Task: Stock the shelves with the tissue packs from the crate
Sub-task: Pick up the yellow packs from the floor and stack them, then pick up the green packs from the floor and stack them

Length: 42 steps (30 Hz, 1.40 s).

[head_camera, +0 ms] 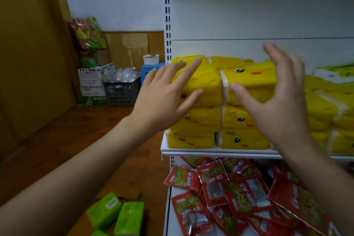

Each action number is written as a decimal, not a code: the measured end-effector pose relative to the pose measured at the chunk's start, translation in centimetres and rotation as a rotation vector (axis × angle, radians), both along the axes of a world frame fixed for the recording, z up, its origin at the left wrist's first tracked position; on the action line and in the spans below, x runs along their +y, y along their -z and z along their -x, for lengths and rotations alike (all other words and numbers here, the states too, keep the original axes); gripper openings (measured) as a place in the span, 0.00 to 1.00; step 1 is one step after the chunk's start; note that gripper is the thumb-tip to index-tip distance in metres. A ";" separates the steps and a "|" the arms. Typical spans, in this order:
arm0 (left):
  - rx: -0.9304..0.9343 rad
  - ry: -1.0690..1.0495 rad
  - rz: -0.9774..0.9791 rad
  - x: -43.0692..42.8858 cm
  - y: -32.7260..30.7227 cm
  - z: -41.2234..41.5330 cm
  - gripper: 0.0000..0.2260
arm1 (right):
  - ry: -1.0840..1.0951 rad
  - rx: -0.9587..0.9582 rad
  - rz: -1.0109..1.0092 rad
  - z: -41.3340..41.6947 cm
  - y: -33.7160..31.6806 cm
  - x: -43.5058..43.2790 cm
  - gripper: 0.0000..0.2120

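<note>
Yellow tissue packs (247, 80) with cartoon faces stand stacked three high on the white shelf (220, 151), in two front columns with more to the right. My left hand (168, 94) lies with straight fingers against the left column's top pack. My right hand (281, 92) is spread wide in front of the right column, fingers straight and blurred; it holds nothing. Green tissue packs (116, 214) lie low at the bottom left, near the floor.
Red snack sachets (239, 193) fill the shelf below. A slotted white upright (168, 25) marks the shelf's left end. At the back left stand a dark plastic crate (121, 92), cardboard boxes (92, 80) and a blue stool (149, 71). A green-and-white box (337, 73) tops the packs at the right.
</note>
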<state>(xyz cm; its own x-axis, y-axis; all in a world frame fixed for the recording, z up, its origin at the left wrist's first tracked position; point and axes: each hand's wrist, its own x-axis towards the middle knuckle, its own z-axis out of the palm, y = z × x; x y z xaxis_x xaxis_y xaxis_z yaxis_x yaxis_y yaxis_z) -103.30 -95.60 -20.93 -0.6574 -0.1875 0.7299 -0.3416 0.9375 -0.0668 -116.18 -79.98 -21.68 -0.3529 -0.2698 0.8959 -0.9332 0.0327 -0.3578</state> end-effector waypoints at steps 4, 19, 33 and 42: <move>0.017 -0.037 0.005 -1.5 1.0 -3.0 0.28 | -0.124 0.056 -0.056 -3.7 1.0 -3.4 0.34; 0.009 -0.425 -0.388 -10.9 19.4 -23.2 0.32 | -0.720 -0.137 -0.569 -21.0 19.8 -18.3 0.34; -0.221 -0.874 -1.416 -5.7 46.9 -34.3 0.31 | -0.629 -0.275 -1.450 -29.1 42.9 -17.0 0.38; -0.244 -0.628 -1.747 -4.6 46.8 -33.4 0.31 | -0.541 -0.399 -1.467 -29.1 45.3 -15.9 0.39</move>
